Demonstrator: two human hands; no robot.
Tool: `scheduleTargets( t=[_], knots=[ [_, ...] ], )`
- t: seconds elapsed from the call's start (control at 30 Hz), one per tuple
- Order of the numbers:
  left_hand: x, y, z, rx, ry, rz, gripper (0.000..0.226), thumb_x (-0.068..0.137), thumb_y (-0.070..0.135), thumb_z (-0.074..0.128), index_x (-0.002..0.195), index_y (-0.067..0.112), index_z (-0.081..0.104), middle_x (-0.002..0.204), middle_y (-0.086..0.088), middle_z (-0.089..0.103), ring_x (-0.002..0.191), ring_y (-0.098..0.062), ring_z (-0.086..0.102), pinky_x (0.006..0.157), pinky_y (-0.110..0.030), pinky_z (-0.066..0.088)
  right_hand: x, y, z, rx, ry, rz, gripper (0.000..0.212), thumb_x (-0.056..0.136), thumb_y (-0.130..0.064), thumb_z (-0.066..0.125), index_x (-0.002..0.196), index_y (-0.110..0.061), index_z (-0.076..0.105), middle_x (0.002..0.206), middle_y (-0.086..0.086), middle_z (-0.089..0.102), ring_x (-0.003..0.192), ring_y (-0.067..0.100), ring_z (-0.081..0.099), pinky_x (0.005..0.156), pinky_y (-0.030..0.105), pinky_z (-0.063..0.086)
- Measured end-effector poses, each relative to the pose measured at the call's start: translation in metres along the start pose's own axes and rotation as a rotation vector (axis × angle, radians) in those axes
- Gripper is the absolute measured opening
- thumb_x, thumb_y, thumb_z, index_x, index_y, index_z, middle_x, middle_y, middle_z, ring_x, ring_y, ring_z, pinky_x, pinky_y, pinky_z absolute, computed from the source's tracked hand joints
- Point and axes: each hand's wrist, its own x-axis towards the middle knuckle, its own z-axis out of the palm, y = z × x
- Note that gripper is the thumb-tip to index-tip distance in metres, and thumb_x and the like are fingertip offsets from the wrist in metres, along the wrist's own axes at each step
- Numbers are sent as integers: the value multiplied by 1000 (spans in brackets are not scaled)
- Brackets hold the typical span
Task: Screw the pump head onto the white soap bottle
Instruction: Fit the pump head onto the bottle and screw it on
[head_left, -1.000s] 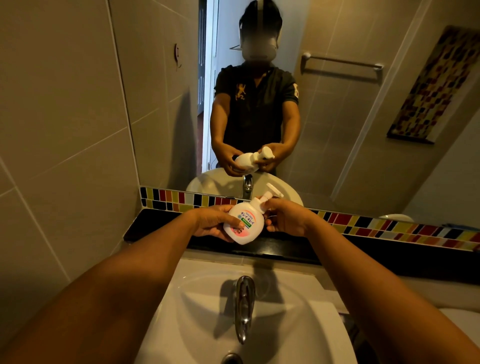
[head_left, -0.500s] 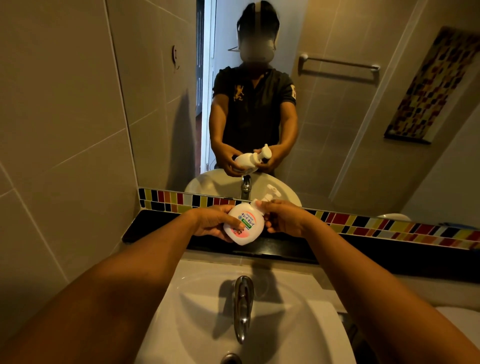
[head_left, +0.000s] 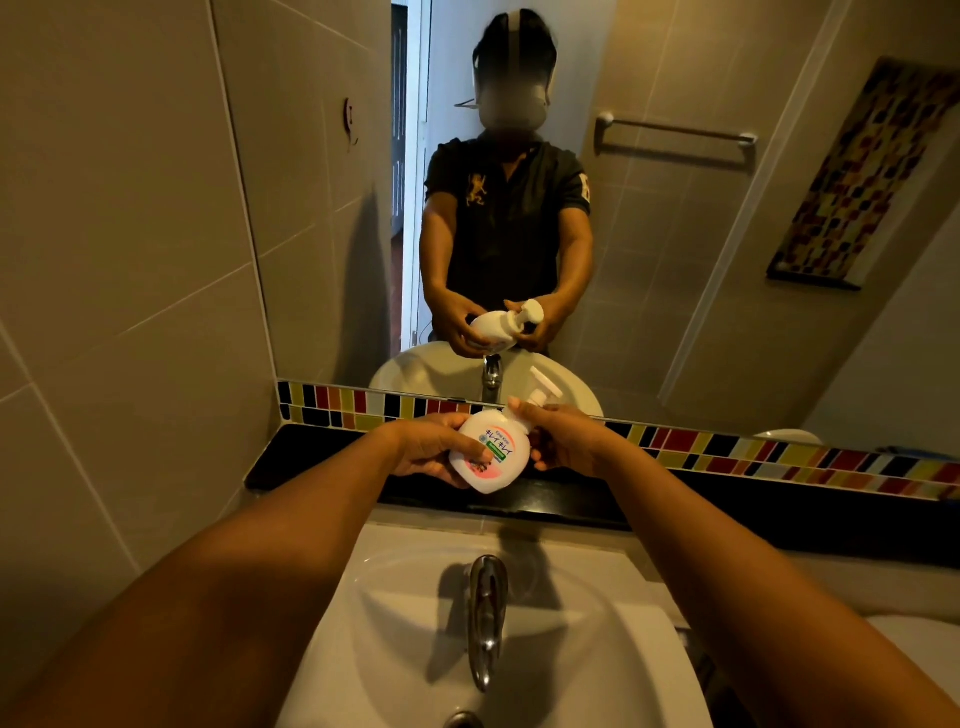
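Note:
I hold the white soap bottle (head_left: 491, 457) tilted in the air above the black ledge, its pink and green label facing me. My left hand (head_left: 431, 449) wraps the bottle's body from the left. The white pump head (head_left: 543, 389) sits on the bottle's neck, nozzle pointing up and to the right. My right hand (head_left: 563, 436) grips the collar of the pump head, which its fingers hide. The mirror shows the same hold from the front.
A black ledge (head_left: 322, 457) runs under the mirror, topped by a strip of coloured tiles (head_left: 753, 449). Below it lies the white basin (head_left: 395, 623) with a chrome tap (head_left: 487, 618). A tiled wall stands close on the left.
My right hand has turned on the pump head, and the nozzle has swung round to point further up and right. The bottle stays in my left hand at about the same place.

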Motion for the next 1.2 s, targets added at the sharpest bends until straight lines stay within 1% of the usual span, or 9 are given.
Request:
scheduleTargets(
  t=[0.1, 0.2, 0.3, 0.53, 0.67, 0.8, 0.87, 1.0, 1.2],
  knots=[
    [1, 0, -1, 6, 4, 7, 56, 77, 12, 79, 128, 20, 56, 121, -11, 68, 110, -30, 68, 89, -48, 57, -2, -2, 1, -13, -32, -10, 71, 73, -66, 66, 115, -8, 60, 82, 10, 65, 62, 16, 56, 59, 28, 52],
    [0, 1, -4, -18, 6, 19, 55, 77, 11, 78, 128, 21, 57, 121, -11, 68, 110, -30, 68, 86, -47, 59, -5, -5, -3, 59, -66, -31, 49, 88, -42, 65, 127, -14, 55, 98, 13, 62, 69, 17, 56, 64, 29, 53],
    [-2, 2, -5, -30, 11, 28, 53, 78, 9, 77, 126, 21, 58, 121, -11, 68, 110, -30, 68, 86, -47, 59, -6, -7, -7, 103, -66, -45, 41, 90, -23, 64, 127, -10, 55, 102, 15, 62, 72, 18, 57, 65, 30, 53],
    [1, 2, 0, 7, 19, 21, 56, 78, 10, 77, 129, 19, 55, 118, -11, 69, 108, -30, 69, 85, -46, 59, 1, -6, 1, 1, 66, -2, 48, 81, -50, 72, 99, -6, 63, 68, 7, 62, 56, 16, 55, 56, 29, 50],
    [2, -1, -2, 16, 10, 15, 56, 78, 11, 78, 128, 20, 55, 120, -12, 68, 109, -30, 68, 86, -47, 59, 0, -4, 1, -33, 25, -5, 52, 82, -56, 67, 103, -8, 62, 73, 9, 61, 58, 16, 56, 58, 29, 52],
    [-1, -1, -5, -15, 17, 26, 52, 80, 8, 75, 127, 21, 56, 120, -12, 67, 109, -30, 67, 83, -44, 60, -4, -3, -6, 64, -61, -23, 31, 90, -28, 65, 116, -12, 58, 84, 11, 60, 66, 17, 57, 63, 30, 52],
    [-1, -1, -4, -13, 25, 31, 52, 80, 8, 75, 126, 21, 56, 120, -11, 67, 109, -30, 67, 85, -45, 59, -3, -1, -8, 96, -54, -27, 31, 89, -20, 66, 117, -9, 59, 83, 11, 60, 68, 18, 58, 64, 31, 53],
    [0, 0, 0, 11, 35, 31, 53, 79, 10, 76, 127, 20, 56, 119, -11, 67, 110, -31, 66, 86, -46, 59, -2, 1, -5, 112, 4, -30, 43, 89, -28, 68, 122, -3, 57, 80, 10, 63, 65, 17, 58, 61, 29, 53],
    [4, -2, 8, 55, 60, 44, 59, 77, 12, 78, 129, 21, 53, 121, -11, 66, 111, -31, 65, 91, -50, 56, 2, 5, 1, 38, 75, -12, 57, 81, -52, 70, 110, -3, 65, 66, 6, 64, 57, 16, 56, 58, 28, 50]
  ],
)
